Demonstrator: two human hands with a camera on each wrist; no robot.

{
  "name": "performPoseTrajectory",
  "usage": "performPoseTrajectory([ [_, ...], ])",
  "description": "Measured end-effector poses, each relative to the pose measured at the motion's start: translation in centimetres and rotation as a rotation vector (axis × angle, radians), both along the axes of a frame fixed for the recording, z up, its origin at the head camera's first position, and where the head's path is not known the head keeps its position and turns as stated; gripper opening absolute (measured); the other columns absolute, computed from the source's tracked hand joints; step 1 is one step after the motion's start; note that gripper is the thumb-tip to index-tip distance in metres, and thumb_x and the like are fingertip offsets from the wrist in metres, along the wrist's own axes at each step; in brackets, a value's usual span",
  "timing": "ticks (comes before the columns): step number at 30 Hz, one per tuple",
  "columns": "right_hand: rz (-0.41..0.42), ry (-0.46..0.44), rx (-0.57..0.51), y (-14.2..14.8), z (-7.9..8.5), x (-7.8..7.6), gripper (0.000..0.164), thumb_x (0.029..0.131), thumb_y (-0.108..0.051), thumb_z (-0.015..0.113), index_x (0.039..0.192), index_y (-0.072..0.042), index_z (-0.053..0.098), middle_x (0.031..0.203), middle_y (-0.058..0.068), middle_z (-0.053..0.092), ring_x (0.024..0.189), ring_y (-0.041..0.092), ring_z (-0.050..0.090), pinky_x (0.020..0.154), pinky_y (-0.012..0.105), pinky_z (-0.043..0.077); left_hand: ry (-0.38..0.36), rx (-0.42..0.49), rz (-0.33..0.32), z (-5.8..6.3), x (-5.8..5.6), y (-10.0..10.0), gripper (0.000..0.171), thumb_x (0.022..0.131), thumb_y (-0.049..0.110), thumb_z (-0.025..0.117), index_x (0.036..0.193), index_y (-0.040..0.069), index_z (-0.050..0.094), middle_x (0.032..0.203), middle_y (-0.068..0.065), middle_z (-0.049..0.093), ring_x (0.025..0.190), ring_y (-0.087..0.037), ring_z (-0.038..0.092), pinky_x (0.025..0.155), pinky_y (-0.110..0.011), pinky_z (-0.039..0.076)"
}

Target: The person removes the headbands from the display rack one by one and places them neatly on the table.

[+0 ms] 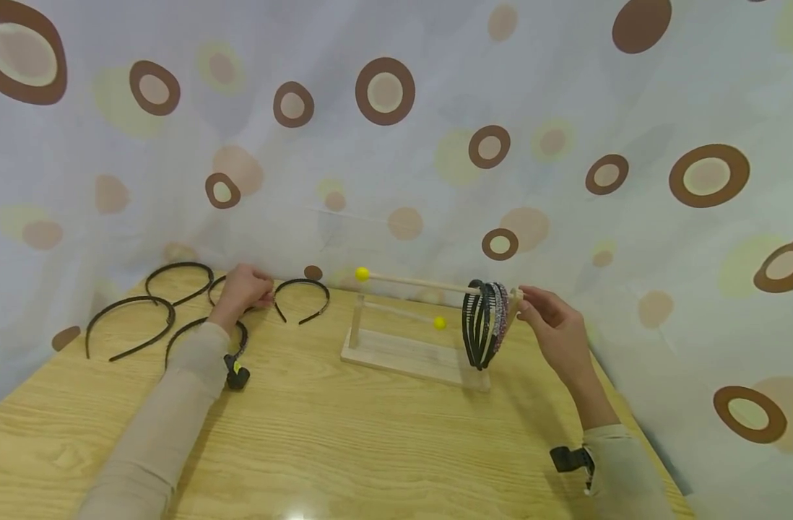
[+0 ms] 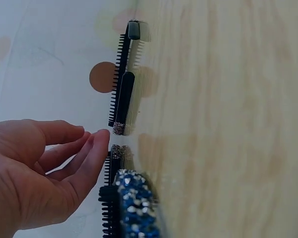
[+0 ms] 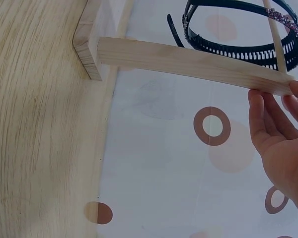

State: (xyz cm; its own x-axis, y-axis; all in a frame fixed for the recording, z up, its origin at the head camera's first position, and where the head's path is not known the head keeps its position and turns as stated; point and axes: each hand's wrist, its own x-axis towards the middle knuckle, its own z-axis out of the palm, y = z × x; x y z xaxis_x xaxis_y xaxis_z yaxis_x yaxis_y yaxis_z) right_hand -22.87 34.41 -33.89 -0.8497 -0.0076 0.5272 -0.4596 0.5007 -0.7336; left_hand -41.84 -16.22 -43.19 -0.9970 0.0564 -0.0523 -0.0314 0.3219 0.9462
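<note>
My right hand [image 1: 555, 334] pinches rack [image 1: 403, 352]; left of it, loose-fingered left hand [image 1: 242, 290] part-hides headband [image 1: 212, 284]. Blue stones [image 2: 136, 208], cut off, show only in left wrist view.

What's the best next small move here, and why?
Probably pinch one nearby headband with the left hand: its fingertips reach close and seem to hold nothing, the right hand grips the stand, and the rod already carries several.

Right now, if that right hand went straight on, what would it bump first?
The post: the right hand already pinches its end. Just past that, probably the headbands, though depth is hard to judge.
</note>
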Motion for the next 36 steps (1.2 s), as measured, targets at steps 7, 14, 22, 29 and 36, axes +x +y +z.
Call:
performPoseTrajectory([
  [7, -0.019, -0.004, 0.019, 0.2, -0.1, 0.0, 0.036, 0.104, -0.012, 0.062, 0.136, 0.006, 0.060, 0.126, 0.024, 0.064, 0.095, 0.011, 0.069, 0.086, 0.017, 0.053, 0.026, 0.075, -0.066, 2.5, 1.4, 1.7, 0.045, 0.108, 0.019, 0.050, 0.144, -0.008, 0.051, 0.131, -0.030, 0.056, 0.112, -0.041, 0.063, 0.092, -0.044, 0.057],
  [14, -0.025, -0.001, 0.027, 0.4, -0.3, 0.2, 0.036, 0.104, -0.011, 0.061, 0.136, 0.007, 0.059, 0.127, 0.025, 0.064, 0.098, 0.028, 0.070, 0.086, 0.019, 0.054, 0.060, 0.236, -0.198, 7.9, 4.4, 5.4, 0.044, 0.108, 0.029, 0.054, 0.142, 0.001, 0.055, 0.129, -0.024, 0.059, 0.114, -0.038, 0.061, 0.088, -0.036, 0.059],
  [22, -0.004, 0.020, -0.001, 2.0, -2.1, -2.1, 0.037, 0.104, -0.014, 0.063, 0.138, 0.000, 0.061, 0.129, 0.020, 0.064, 0.098, 0.019, 0.070, 0.087, 0.020, 0.054, 0.102, 0.406, -0.437, 11.8, 9.6, 11.4, 0.039, 0.106, 0.032, 0.059, 0.133, 0.004, 0.063, 0.121, -0.020, 0.062, 0.111, -0.041, 0.062, 0.090, -0.041, 0.058],
  [29, -0.007, 0.031, -0.003, 2.2, -2.2, -2.5, 0.036, 0.104, -0.020, 0.063, 0.136, -0.005, 0.064, 0.127, 0.016, 0.066, 0.097, 0.021, 0.070, 0.087, 0.019, 0.054, -0.004, 0.401, -0.560, 11.0, 13.1, 19.2, 0.037, 0.103, 0.028, 0.064, 0.130, 0.003, 0.064, 0.120, -0.021, 0.065, 0.100, -0.031, 0.068, 0.090, -0.045, 0.058],
  [36, -0.011, 0.023, 0.008, 2.2, -2.2, -2.3, 0.037, 0.104, -0.019, 0.063, 0.138, -0.003, 0.062, 0.127, 0.017, 0.066, 0.099, 0.028, 0.070, 0.087, 0.020, 0.055, -0.002, 0.340, -0.506, 8.4, 14.2, 26.0, 0.043, 0.103, 0.034, 0.063, 0.136, 0.006, 0.062, 0.120, -0.009, 0.067, 0.108, -0.028, 0.066, 0.094, -0.042, 0.055],
])
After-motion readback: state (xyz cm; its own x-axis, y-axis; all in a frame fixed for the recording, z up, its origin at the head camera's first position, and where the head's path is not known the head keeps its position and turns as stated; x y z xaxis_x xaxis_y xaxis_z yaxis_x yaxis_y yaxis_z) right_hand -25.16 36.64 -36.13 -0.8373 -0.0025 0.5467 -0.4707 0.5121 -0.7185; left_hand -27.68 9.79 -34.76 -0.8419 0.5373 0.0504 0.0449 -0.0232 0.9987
